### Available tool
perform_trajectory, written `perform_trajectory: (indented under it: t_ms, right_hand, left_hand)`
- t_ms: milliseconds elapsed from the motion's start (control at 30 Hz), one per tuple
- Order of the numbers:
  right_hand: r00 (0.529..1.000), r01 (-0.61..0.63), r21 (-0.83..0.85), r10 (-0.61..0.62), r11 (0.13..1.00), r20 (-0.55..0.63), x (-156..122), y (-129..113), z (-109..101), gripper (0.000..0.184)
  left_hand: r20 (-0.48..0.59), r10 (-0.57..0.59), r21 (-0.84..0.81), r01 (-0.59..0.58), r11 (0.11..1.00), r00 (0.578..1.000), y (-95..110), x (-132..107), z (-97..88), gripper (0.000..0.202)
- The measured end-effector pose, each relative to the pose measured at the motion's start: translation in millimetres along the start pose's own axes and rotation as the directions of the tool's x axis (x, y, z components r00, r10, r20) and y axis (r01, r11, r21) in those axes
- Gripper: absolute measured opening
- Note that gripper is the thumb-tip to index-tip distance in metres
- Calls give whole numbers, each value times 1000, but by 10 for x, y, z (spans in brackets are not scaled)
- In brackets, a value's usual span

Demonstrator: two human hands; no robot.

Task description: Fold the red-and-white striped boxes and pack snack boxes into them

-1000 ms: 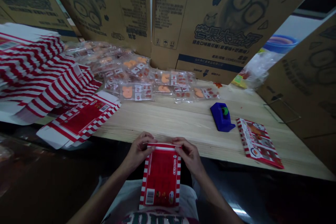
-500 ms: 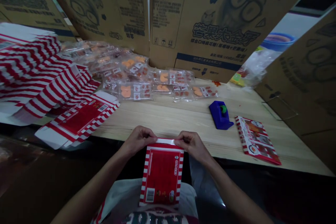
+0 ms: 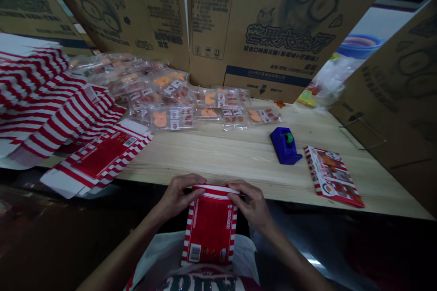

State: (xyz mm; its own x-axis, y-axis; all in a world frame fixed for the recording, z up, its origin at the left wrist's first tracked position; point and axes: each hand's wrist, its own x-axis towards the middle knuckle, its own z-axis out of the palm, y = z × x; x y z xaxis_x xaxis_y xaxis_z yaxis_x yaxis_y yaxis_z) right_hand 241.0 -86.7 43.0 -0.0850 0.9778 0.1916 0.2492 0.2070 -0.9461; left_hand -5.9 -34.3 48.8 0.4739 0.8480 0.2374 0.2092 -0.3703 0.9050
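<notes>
Head view: what are the hands doing with that red-striped carton (image 3: 210,232)?

Left hand (image 3: 179,198) and right hand (image 3: 250,204) both grasp its top edge, one at each corner. The fingers are curled and pressed onto the card; neither hand has let go.

Why grip it there?

Probably for even control: holding both corners keeps the top edge square, and neither hand covers the middle of that edge.

Where is the carton, exactly?

Off the table, just in front of its edge, tilted back with the barcode panel facing up. Its lower end seems to lean on the lap (image 3: 164,252), which would take some of the weight off the hands.

And the rest of the table (image 3: 218,157)?

A stack of striped blanks (image 3: 51,100) sits to the left, with one more blank (image 3: 97,161) at the front edge, nearest the left hand and likely kept there for easy reach. Clear packets (image 3: 170,118) of orange pieces spread along the back, against cardboard boxes (image 3: 273,22). Toward the right lie a blue dispenser (image 3: 285,145) and a printed carton (image 3: 332,176), both well clear of the working space.
</notes>
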Motion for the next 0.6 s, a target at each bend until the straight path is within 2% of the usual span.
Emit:
perform_trajectory:
  t_ms: [100,200,300,400,600]
  right_hand:
    - [986,-168,174,164,970,36,29,-32,-15,22]
    - [928,-370,254,347,894,133,183,-103,-104,29]
    - [880,-470,286,417,835,228,325,-168,-164,29]
    - [907,-410,248,363,878,215,364,-181,-145,24]
    - [960,-227,8,222,974,171,323,-161,-87,17]
  left_hand:
    - [-6,-25,-6,25,1000,1000,21,2,3,15]
    - [35,-25,-6,25,1000,999,76,45,-21,16]
    - [43,-8,1,8,1000,999,112,70,-30,17]
    - [13,-16,12,16,1000,1000,102,56,-18,17]
    - [3,-37,3,37,999,999,56,35,-17,20]
